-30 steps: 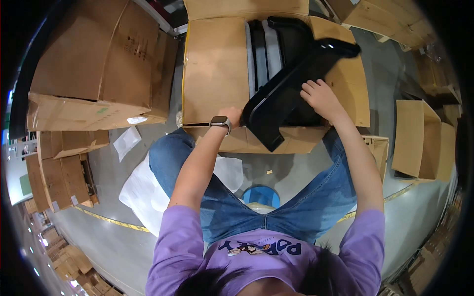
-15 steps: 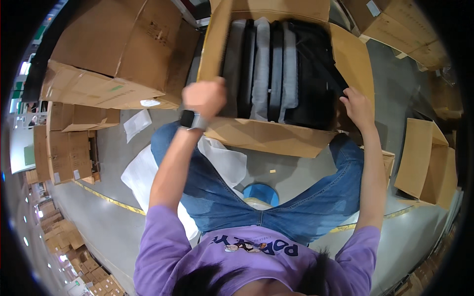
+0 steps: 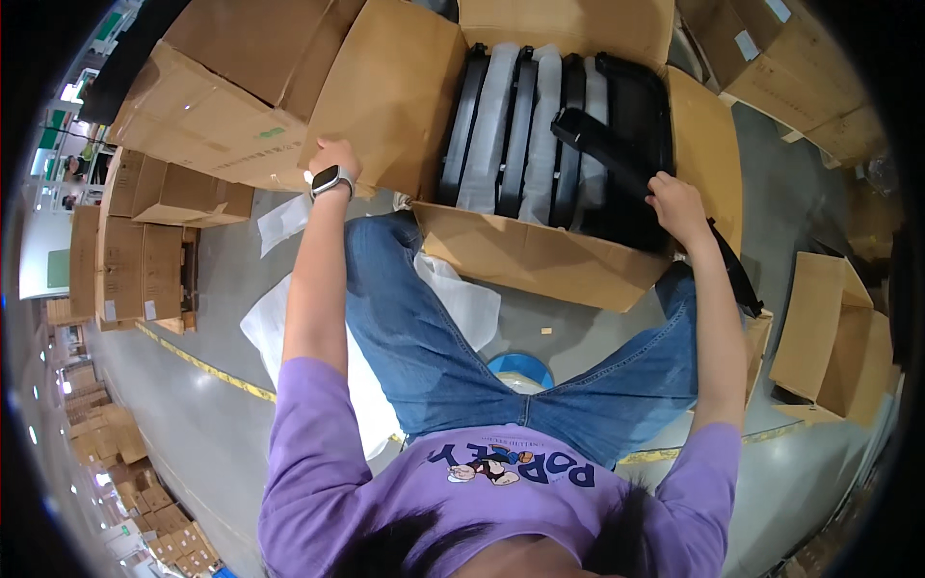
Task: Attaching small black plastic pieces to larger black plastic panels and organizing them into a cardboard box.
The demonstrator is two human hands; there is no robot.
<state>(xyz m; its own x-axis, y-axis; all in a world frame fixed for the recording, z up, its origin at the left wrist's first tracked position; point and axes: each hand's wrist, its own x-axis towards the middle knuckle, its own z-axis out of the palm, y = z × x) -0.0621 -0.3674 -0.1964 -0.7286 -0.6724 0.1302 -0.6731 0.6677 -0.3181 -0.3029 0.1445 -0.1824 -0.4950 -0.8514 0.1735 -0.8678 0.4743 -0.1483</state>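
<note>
In front of my knees stands an open cardboard box (image 3: 540,252) with several flat black parts in a row, some wrapped in white foam sheets (image 3: 488,125). At its left, my left hand (image 3: 333,159) is closed at the near corner of the box's folded-out left flap (image 3: 390,96). Over the right end of the box, my right hand (image 3: 677,204) grips a long flat black strip (image 3: 605,152). One end of the strip lies slanted above the wrapped parts; a black length (image 3: 734,275) also shows beyond my wrist. A larger black panel (image 3: 631,106) lies beneath it.
Big closed cartons (image 3: 207,116) stand close at the left, others (image 3: 771,58) at the far right. An open carton (image 3: 829,337) sits on the floor to the right. White foam sheet (image 3: 462,299) and a blue round object (image 3: 520,368) are between my legs.
My left hand has moved left, and the left flap now leans outward. The black strip in my right hand has swung up over the wrapped parts.
</note>
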